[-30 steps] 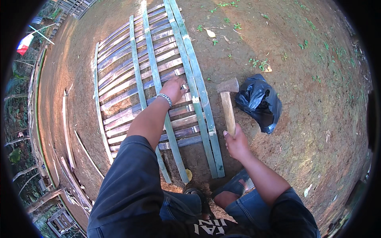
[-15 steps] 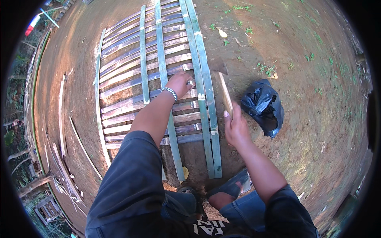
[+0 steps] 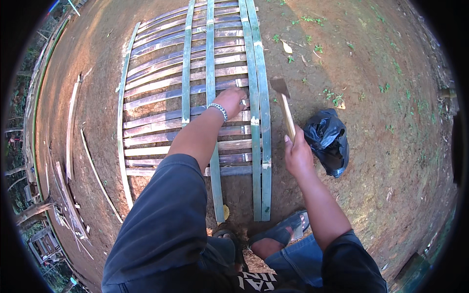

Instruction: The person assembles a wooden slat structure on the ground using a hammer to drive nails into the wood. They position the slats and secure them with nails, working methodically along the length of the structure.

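A bamboo lattice (image 3: 210, 68) lies on the ground before me, green lengthwise strips over paler crosswise slats. My left hand (image 3: 231, 101), with a chain bracelet at its wrist, reaches down to the slats just left of the paired green strips (image 3: 259, 146). Its fingers are pinched together; what they hold, if anything, is too small to make out. In my right hand (image 3: 299, 155) is a small hatchet (image 3: 287, 113), gripped by its wooden handle. Its dark, flared head points up and away, just right of the paired strips and apart from them.
A black plastic bag (image 3: 326, 139) sits on the dirt right of the hatchet. Loose bamboo strips (image 3: 72, 127) lie along the left, with splintered pieces (image 3: 71, 195) nearer. My sandaled feet (image 3: 281, 234) stand at the lattice's near end, beside a yellow leaf (image 3: 225, 212).
The view has shifted, so the lattice sits a little farther right in the picture. My left hand stays at the same spot on the slats, and my right still holds the hatchet raised.
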Demonstrator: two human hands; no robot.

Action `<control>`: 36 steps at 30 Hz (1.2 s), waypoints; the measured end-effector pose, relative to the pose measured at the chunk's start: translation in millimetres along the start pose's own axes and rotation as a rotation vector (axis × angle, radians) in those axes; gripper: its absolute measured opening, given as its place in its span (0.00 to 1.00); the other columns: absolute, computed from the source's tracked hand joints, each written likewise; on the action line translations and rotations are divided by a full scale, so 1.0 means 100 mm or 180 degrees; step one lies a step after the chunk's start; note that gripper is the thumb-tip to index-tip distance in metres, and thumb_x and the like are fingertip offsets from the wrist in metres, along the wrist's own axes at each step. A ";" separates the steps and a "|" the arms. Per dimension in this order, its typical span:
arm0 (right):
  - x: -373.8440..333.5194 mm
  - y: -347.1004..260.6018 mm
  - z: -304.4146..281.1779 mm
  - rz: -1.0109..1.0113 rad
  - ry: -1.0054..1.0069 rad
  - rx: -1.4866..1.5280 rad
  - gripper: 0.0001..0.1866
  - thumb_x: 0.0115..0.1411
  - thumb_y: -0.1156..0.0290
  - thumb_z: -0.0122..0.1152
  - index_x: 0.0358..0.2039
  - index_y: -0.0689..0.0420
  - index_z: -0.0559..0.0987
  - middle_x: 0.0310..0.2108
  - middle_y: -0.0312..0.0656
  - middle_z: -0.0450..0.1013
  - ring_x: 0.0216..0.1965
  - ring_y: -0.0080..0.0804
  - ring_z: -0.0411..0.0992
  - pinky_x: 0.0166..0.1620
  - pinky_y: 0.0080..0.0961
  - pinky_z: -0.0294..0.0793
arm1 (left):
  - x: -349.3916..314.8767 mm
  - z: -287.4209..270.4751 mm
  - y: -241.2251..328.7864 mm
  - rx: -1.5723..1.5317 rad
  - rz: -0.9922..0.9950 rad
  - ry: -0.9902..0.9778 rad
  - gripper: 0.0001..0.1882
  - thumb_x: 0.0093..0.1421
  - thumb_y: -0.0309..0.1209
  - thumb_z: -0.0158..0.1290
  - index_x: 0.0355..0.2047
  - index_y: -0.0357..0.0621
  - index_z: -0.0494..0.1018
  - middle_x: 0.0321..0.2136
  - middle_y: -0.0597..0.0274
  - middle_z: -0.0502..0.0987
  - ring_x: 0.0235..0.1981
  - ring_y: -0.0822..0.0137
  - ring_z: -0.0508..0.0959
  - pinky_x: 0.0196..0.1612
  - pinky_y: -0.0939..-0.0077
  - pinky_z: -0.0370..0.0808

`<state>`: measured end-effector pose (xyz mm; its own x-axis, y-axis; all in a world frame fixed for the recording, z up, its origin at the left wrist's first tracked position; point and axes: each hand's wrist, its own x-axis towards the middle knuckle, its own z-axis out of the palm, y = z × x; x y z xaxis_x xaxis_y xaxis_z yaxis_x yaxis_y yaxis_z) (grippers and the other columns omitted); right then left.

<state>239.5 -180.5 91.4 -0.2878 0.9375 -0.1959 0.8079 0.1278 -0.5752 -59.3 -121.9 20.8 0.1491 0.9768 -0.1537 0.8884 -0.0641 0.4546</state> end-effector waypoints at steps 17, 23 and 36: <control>-0.47 0.58 -0.12 0.0541 -0.0566 0.0291 0.24 0.70 0.64 0.55 0.63 0.57 0.67 0.43 0.66 0.78 0.46 0.69 0.76 0.51 0.53 0.75 | -0.69 0.32 0.60 0.0009 -0.1199 0.2169 0.21 0.57 0.29 0.63 0.52 0.46 0.79 0.52 0.50 0.77 0.55 0.48 0.75 0.61 0.55 0.70; -0.66 0.46 -1.87 0.1298 -0.1758 0.0452 0.19 0.71 0.67 0.55 0.60 0.56 0.70 0.32 0.42 0.75 0.25 0.31 0.74 0.29 0.35 0.77 | -1.47 0.76 2.08 -0.1758 -0.4222 0.1160 0.25 0.58 0.34 0.62 0.56 0.43 0.75 0.51 0.42 0.77 0.55 0.42 0.77 0.61 0.49 0.72; 0.18 0.54 -2.50 0.0752 -0.0349 0.0970 0.18 0.74 0.67 0.52 0.61 0.57 0.65 0.28 0.35 0.69 0.21 0.21 0.66 0.23 0.24 0.70 | -2.03 1.17 2.30 -0.1693 -0.3642 0.0007 0.34 0.57 0.46 0.65 0.57 0.36 0.70 0.58 0.39 0.72 0.62 0.43 0.72 0.63 0.53 0.71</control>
<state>406.2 -75.4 255.1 -0.1787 0.8873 -0.4252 0.6736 -0.2047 -0.7102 166.0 -359.0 53.9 -0.5894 0.4193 -0.6905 0.2240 0.9061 0.3590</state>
